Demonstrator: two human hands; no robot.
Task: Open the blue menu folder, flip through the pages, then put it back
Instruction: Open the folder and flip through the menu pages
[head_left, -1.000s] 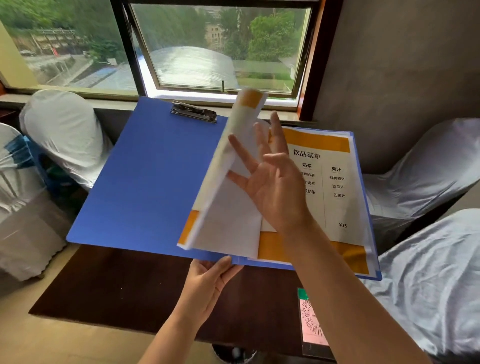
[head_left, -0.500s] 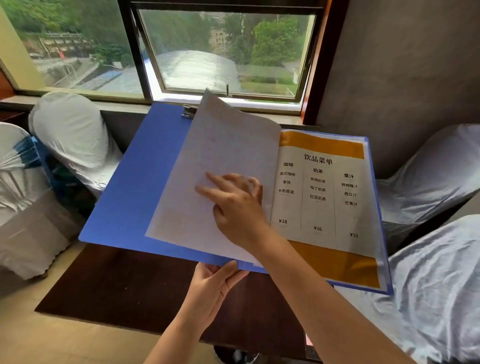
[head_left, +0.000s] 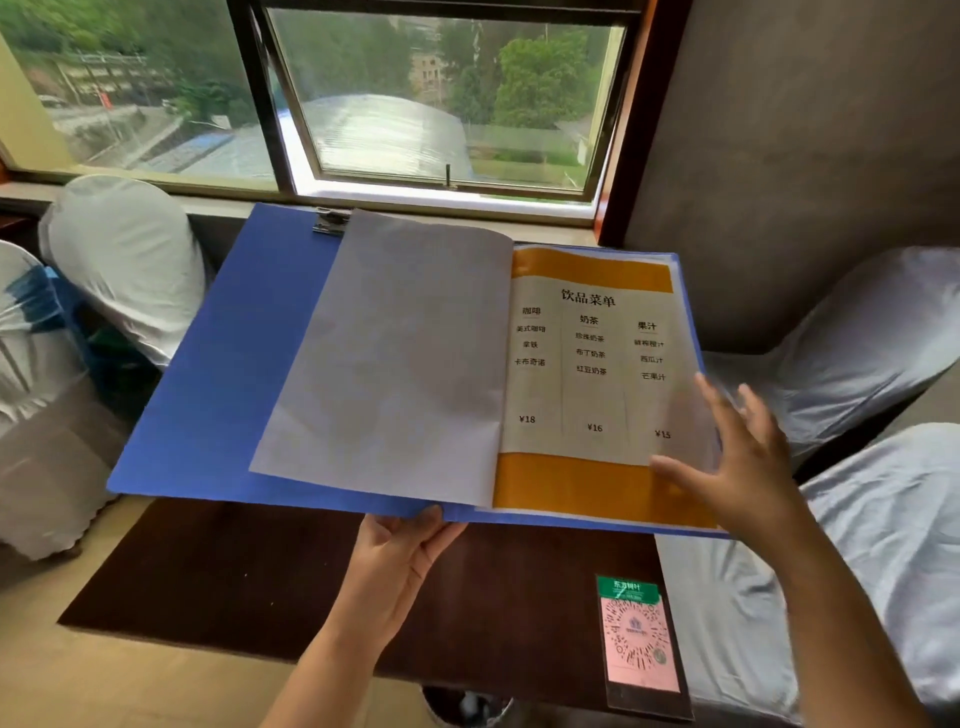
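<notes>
Blue menu folder (head_left: 218, 374) open, right page (head_left: 592, 364) headed 饮品菜单, prices ¥18, ¥16, ¥15, left hand (head_left: 400, 566) pinching folder's 6 o'clock edge, right hand (head_left: 748, 462) spread, empty, over page's 4 o'clock corner, dark table (head_left: 234, 577), QR card (head_left: 639, 639), window (head_left: 441, 104) at 12 o'clock.

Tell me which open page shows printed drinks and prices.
The right-hand page with orange bands; the left-hand page shows only its blank back.

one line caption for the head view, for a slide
Left hand supports the open blue menu folder above the table; right hand reaches for the drinks page.

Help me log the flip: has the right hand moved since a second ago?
Yes. The right hand went rightward, from over the blue menu folder's spine to its right edge.
</notes>
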